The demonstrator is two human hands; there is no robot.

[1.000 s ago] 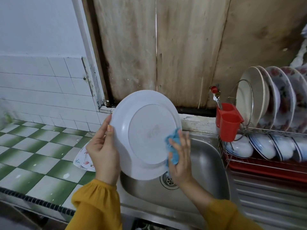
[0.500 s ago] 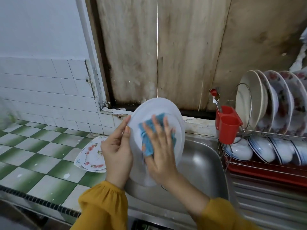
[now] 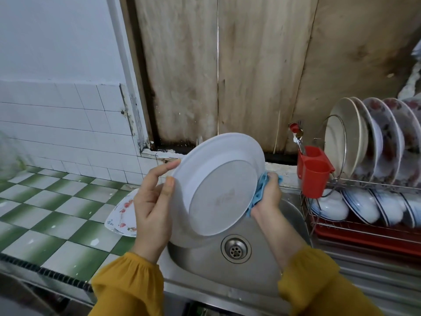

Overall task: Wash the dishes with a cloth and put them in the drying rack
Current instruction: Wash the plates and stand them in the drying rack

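I hold a white plate (image 3: 218, 185) tilted above the steel sink (image 3: 255, 277), its underside facing me. My left hand (image 3: 152, 210) grips the plate's left rim, thumb on the back. My right hand (image 3: 266, 197) grips a blue cloth (image 3: 259, 192) at the plate's right rim; most of the cloth is hidden behind the plate. The drying rack (image 3: 364, 222) stands to the right, with several plates upright on top and bowls below.
A floral plate (image 3: 124, 215) lies on the green and white tiled counter (image 3: 52, 215) left of the sink. A red utensil cup (image 3: 314, 172) hangs on the rack's left end. Wooden boards and a tiled wall rise behind.
The plate has turned from its inner face back to its underside facing me. My right hand with the cloth has moved off the plate's face to its right rim.
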